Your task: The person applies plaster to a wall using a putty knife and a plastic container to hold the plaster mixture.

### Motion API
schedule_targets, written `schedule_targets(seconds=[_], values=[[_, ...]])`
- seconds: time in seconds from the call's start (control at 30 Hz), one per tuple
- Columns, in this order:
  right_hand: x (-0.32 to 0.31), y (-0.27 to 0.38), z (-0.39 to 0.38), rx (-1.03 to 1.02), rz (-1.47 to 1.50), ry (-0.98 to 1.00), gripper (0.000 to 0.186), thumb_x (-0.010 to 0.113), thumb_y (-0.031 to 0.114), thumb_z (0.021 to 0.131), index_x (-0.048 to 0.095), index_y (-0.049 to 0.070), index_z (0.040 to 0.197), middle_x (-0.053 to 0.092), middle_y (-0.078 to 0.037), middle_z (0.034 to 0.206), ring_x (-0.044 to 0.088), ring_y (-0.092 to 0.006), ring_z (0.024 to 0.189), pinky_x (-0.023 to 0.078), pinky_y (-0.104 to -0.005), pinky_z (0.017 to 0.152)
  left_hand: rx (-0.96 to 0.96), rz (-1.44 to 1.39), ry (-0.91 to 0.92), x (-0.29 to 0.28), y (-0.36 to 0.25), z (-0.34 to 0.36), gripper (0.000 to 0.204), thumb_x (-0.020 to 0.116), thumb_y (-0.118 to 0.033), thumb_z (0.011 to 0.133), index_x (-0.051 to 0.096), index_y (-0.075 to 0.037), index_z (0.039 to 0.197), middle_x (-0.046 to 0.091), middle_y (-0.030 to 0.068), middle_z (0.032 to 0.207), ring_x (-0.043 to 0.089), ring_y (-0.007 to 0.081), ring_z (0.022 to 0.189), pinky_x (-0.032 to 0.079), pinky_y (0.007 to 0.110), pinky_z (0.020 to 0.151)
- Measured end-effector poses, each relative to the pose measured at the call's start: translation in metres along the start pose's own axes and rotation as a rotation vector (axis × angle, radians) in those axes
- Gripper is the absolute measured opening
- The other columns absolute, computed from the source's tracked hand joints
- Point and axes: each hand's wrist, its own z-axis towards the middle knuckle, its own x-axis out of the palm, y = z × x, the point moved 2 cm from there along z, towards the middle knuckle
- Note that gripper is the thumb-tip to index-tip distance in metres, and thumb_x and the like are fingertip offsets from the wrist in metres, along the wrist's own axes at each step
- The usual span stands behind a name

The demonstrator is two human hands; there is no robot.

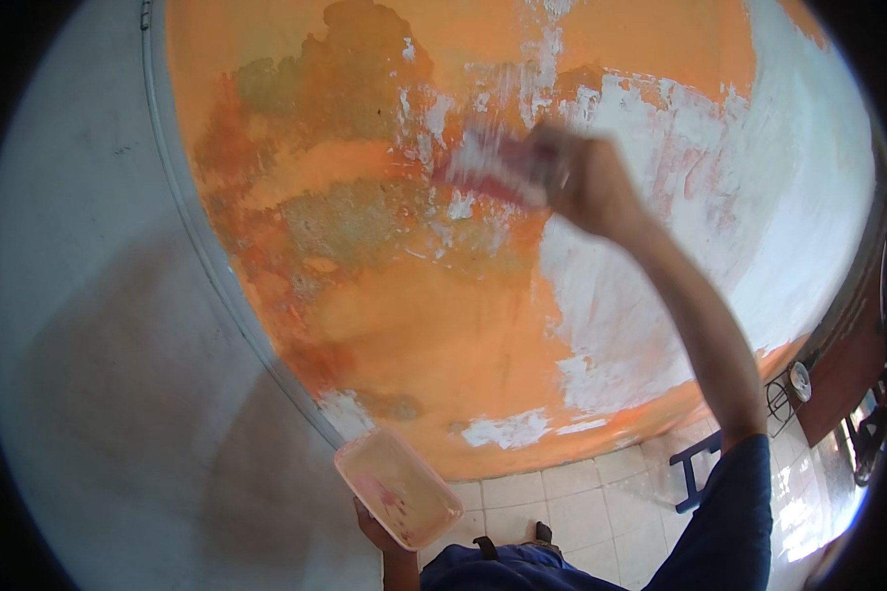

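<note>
My right hand (599, 189) is raised against the orange wall (434, 335), its fingers closed around a flat reddish spreader (493, 169). Motion blurs the tool, and whitish material is smeared on it. It is at the wall's surface, by the left edge of a broad white coat (650, 286). Low down, my left hand (373, 529) grips the side of a shallow pinkish rectangular tray (450, 514). Pink smears mark the tray's cream-coloured inside. Most of the left fingers are hidden beneath it. Rough brown, stained patches (340, 222) spread over the wall left of the spreader.
A pale side wall (79, 295) meets the orange wall at the left, with a thin conduit (207, 261) along the corner. Light floor tiles (572, 507) lie below. A blue stool (688, 478) and a small metal stand (781, 399) are at the lower right.
</note>
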Motion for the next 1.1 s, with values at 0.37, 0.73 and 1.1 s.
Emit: schedule_targets(seconds=[0.37,0.73,1.1], values=[[0.038,-0.031,0.046,0.151,-0.44,-0.141,0.023,0.06,0.003,0.07,0.058,0.005,0.092,0.065,-0.013,0.082,0.064,-0.0279,0.066,0.051,-0.038,0.05,0.01,-0.021,-0.147,-0.011,0.012,-0.002,0.047,0.035,-0.039,0.096,0.04,-0.008,0.132,0.051,0.0099,0.124,0.053,0.0283,0.111,0.045,0.046,0.095],[-0.041,-0.026,0.101,-0.235,-0.348,-0.344,0.025,0.055,-0.002,0.071,0.055,0.0,0.096,0.062,-0.02,0.102,0.062,-0.0298,0.087,0.052,-0.0375,0.058,0.035,0.007,-0.109,-0.004,0.008,-0.006,0.051,0.037,-0.04,0.095,0.038,-0.009,0.135,0.05,0.0104,0.127,0.053,0.0285,0.112,0.046,0.046,0.093],[0.126,-0.011,-0.12,-0.356,-0.483,-0.009,0.043,0.055,0.007,0.077,0.054,-0.007,0.118,0.047,-0.024,0.128,0.046,-0.039,0.12,0.043,-0.0436,0.1,0.037,0.052,-0.115,-0.023,0.011,0.002,0.051,0.036,-0.04,0.096,0.038,-0.009,0.136,0.049,0.0107,0.128,0.053,0.0303,0.111,0.046,0.047,0.093]])
